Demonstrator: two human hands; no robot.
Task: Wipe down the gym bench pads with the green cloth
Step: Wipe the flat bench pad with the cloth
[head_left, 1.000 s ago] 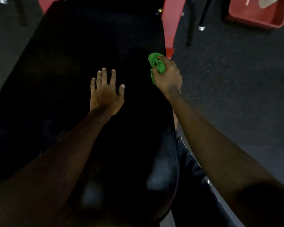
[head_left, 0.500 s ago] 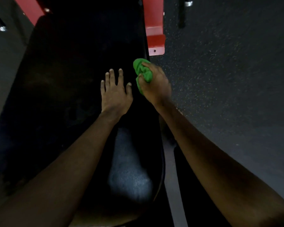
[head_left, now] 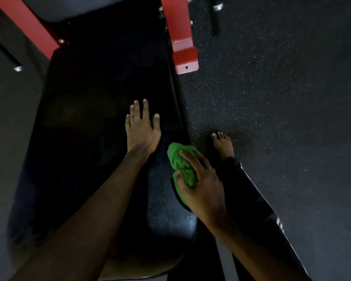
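Right hand [head_left: 201,187] has dragged green cloth [head_left: 180,159] nearer, behind flat left hand [head_left: 143,132].

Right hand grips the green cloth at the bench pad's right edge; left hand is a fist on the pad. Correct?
No fist: the head view shows the left hand lying flat on the bench pad, fingers straight. The right hand does grip the green cloth at the pad's right edge.
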